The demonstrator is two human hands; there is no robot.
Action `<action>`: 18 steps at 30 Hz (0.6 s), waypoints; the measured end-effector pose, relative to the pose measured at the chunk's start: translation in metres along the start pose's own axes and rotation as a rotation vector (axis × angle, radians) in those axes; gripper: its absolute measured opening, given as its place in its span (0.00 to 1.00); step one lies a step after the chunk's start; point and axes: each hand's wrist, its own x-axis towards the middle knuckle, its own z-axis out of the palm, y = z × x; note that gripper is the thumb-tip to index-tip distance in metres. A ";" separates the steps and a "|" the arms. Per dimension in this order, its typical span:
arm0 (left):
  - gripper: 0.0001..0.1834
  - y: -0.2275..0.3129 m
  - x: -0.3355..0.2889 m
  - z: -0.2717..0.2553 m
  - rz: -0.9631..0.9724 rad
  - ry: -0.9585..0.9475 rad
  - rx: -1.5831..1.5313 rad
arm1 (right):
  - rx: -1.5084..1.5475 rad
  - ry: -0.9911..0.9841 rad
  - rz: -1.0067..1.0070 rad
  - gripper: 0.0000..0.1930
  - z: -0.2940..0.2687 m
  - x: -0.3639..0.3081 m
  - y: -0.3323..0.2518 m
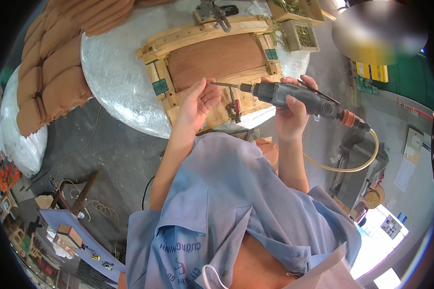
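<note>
1. Hands: 2, so one left hand (196, 102) and one right hand (292, 111). Yeah, just the usual pair lol
2. Power driver (301, 99): 1
3. Long bit (225, 85): 1
4. Yellowish hose (375, 153): only spotted 1 of these
5. Wooden frame (207, 34): 1
6. Reddish-brown panel (217, 59) in the frame: 1
7. Clamps: I get 2, one dark metal clamp (220, 19) plus one red-handled clamp (237, 110)
8. Big green patches (160, 86): 2
9. Open containers: 2, a cardboard box (314, 13) and a pale tray (301, 49). Bits inside? Way too many to count
10. Brown curved pieces (62, 82): loads, they overlap, gave up
11. Light-blue shirt (222, 178): 1
</note>
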 end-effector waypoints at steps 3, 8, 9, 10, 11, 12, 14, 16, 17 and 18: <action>0.15 0.000 -0.002 -0.003 0.048 -0.019 0.074 | 0.006 -0.014 0.009 0.35 -0.002 0.001 0.000; 0.11 -0.002 0.005 -0.019 0.038 -0.076 0.111 | 0.076 -0.009 0.019 0.34 0.002 0.000 0.003; 0.11 -0.001 0.008 -0.024 0.003 -0.092 0.034 | 0.080 -0.010 0.015 0.34 0.002 0.000 0.004; 0.11 0.002 0.010 -0.028 -0.030 -0.105 -0.043 | 0.077 -0.005 0.015 0.34 0.002 0.000 0.005; 0.11 0.002 0.011 -0.032 -0.062 -0.120 -0.120 | 0.073 0.000 0.014 0.34 0.003 -0.001 0.006; 0.11 0.000 0.012 -0.034 -0.035 -0.049 -0.155 | 0.070 0.006 0.014 0.34 0.004 -0.001 0.006; 0.11 -0.004 0.011 -0.031 0.017 0.090 -0.225 | 0.055 -0.002 0.011 0.34 0.007 -0.002 0.005; 0.11 -0.004 0.009 -0.027 0.025 0.044 -0.237 | 0.046 -0.010 0.007 0.35 0.008 -0.002 0.005; 0.10 -0.004 0.008 -0.025 0.030 0.022 -0.244 | 0.045 -0.015 0.004 0.35 0.007 -0.003 0.006; 0.10 -0.005 0.007 -0.023 0.023 0.006 -0.261 | 0.043 -0.019 0.002 0.35 0.007 -0.003 0.007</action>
